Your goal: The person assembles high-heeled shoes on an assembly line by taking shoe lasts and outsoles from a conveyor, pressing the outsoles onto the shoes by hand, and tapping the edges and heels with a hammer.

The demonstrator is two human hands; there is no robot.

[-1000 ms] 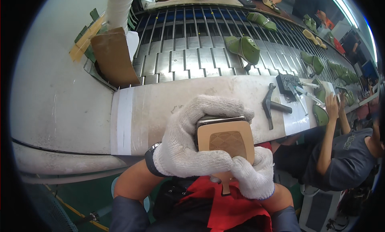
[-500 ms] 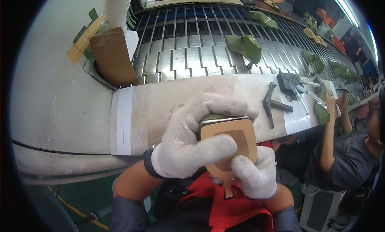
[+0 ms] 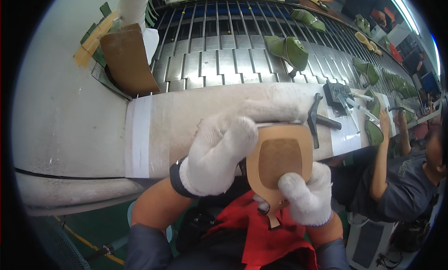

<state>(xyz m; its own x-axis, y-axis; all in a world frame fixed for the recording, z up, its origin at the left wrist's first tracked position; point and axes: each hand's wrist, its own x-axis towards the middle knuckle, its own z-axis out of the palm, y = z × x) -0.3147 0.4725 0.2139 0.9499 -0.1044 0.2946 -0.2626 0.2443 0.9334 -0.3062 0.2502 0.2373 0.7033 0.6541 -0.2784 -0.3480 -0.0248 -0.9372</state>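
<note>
A high-heeled shoe (image 3: 280,160) is held sole up in front of my chest. Its tan sole has a darker brown panel, and the narrow heel end points toward my body. My right hand (image 3: 307,194), in a white knit glove, is closed around the near right side, its thumb pressing on the sole. My left hand (image 3: 217,151), gloved likewise, lies along the far toe edge with fingers stretched out and smeared by motion. Its thumb points up at the sole's left edge, apart from the fingers. The sole hides most of the shoe's upper.
Beyond the pale bench (image 3: 182,111) runs a slatted metal conveyor (image 3: 210,64) carrying green shoes (image 3: 295,53). A hammer (image 3: 318,120) and a dark block with brushes (image 3: 337,96) lie to the right, where a co-worker (image 3: 394,176) handles a green shoe. A brown cardboard sheet (image 3: 128,60) stands at left.
The shoe has shifted slightly right in view. My left thumb has come off the sole's middle to its left edge, and the left fingers have straightened along the toe.
</note>
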